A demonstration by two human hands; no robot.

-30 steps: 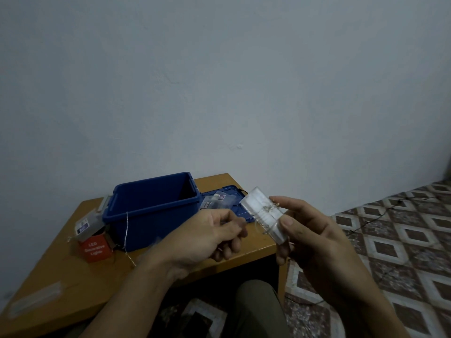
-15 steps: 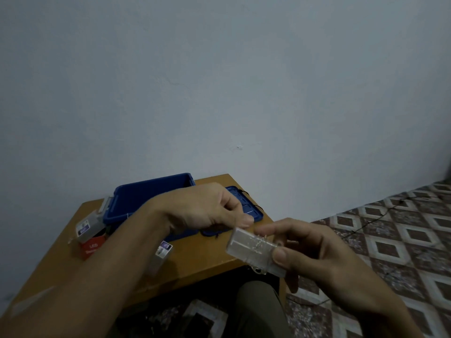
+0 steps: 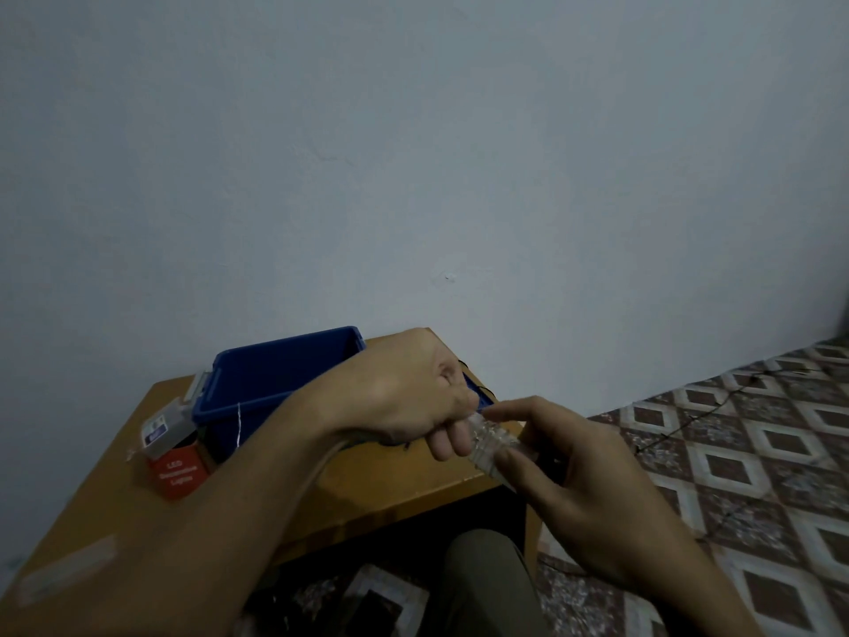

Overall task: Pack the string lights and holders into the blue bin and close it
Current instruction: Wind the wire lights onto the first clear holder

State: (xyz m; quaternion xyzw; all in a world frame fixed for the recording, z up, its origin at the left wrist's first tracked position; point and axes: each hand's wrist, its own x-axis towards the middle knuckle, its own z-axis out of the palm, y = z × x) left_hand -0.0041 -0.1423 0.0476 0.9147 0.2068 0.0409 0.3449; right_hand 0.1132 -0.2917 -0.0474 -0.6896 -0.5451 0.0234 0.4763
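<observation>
Bin [image 3: 257, 383]: deep blue, by the tabletop's far edge; latch [image 3: 200, 386] at its left end, off-white. Lid [image 3: 475, 393]: the same blue, towards the far right corner. Wire [image 3: 239, 425]: thin silvery-white strand down the bin's front wall. Clear holder [image 3: 489, 445]: colourless, with faint pale glints inside, above the right edge. Grey holder [image 3: 163, 429]: pale grey with a small white-and-dark-blue label, near the left edge. Box [image 3: 177, 471]: red with white lettering, just below the grey holder. Tabletop [image 3: 390, 489]: plain orange-brown. Strip [image 3: 69, 570]: translucent whitish, near left corner. Wall [image 3: 413, 154]: plain pale blue-grey. Floor [image 3: 735, 452]: tiles in diamonds, dark brown centres framed in white on speckled brown. Trousers [image 3: 482, 586]: olive.
</observation>
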